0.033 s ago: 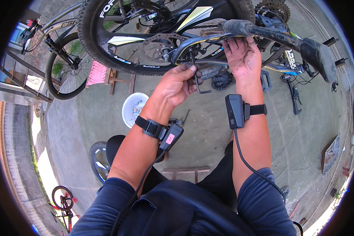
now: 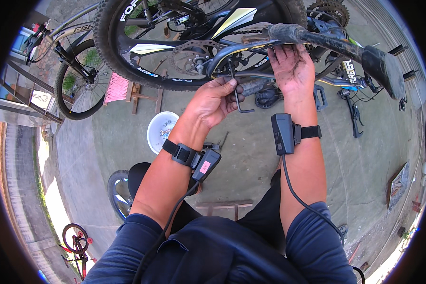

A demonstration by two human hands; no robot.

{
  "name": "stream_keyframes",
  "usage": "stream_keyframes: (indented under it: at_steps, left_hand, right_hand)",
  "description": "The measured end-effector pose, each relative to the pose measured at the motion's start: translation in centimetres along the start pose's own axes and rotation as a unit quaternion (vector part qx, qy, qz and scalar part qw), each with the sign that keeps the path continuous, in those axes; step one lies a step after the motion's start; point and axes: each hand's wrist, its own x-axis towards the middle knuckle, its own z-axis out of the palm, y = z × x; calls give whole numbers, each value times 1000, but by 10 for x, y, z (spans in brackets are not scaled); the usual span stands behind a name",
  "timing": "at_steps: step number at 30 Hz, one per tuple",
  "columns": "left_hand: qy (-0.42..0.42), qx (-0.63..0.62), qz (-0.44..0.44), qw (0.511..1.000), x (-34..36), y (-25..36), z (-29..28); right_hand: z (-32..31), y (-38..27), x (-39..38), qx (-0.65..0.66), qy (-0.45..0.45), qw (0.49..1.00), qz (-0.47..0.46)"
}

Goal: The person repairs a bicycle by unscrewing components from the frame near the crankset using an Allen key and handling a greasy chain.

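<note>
My left hand (image 2: 217,101) pinches a dark L-shaped hex key (image 2: 237,97) between thumb and fingers. Its long arm runs up to the rear end of a bicycle frame (image 2: 244,47); the short bent end points right, and how the upper tip sits is too small to tell. My right hand (image 2: 292,68) is palm up under the same frame, fingers stretched out and smudged with black grease. Its fingertips pass out of sight behind the tube. Beside the left hand is a brake rotor (image 2: 194,54) on a wheel (image 2: 130,59) with white-and-yellow patterned spokes.
A white bucket (image 2: 151,132) with small parts stands on the floor at left. Above my right hand runs a dirty black tube ending in a wide black piece (image 2: 383,71). Other bicycles, a pink cloth (image 2: 116,90) and a low wooden stool (image 2: 225,205) are around.
</note>
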Motion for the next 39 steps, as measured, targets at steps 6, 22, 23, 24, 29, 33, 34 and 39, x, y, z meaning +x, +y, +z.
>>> stream_keyframes:
  at_steps: [6, 22, 23, 24, 29, 33, 34, 39]
  left_hand:
    - [28, 37, -1, 999, -2, 3, 5]
    - [25, 105, -19, 994, -16, 13, 7]
    - [21, 95, -18, 995, -14, 12, 8]
    - [18, 86, -17, 996, -13, 10, 9]
    - [10, 70, -20, 997, -12, 0, 14]
    - [-3, 87, -33, 996, -22, 4, 15]
    - [-10, 82, -25, 996, -28, 7, 11]
    - [-7, 124, -54, 991, -59, 4, -19]
  right_hand:
    - [1, 1, -1, 2, 11, 1000, 2]
    - [4, 1, 0, -5, 22, 1000, -3]
    - [3, 1, 0, -7, 22, 1000, -2]
    - [2, 2, -1, -9, 22, 1000, 0]
    - [0, -1, 2, -22, 12, 1000, -6]
    - [5, 0, -1, -34, 17, 999, -5]
    - [8, 1, -2, -35, 20, 999, -5]
    - [-6, 5, -1, -82, -22, 996, 19]
